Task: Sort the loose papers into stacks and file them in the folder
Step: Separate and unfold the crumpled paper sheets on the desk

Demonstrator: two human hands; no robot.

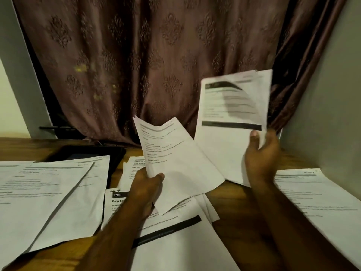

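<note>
Sorting underway: left grip (145, 185) pinching text sheet (175, 159) at 12 o'clock, right grip (261, 157) grasping banded sheet (232, 116) at 2 o'clock, loose papers (48, 194) across desk (230, 194), dark folder (86, 152) at 10 o'clock; next, probably matching each to a stack.

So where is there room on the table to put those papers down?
Bare wood shows between the middle papers and the right-hand sheet. A thin strip lies under the left pile. Everywhere else is crowded; both hands hold papers.
</note>
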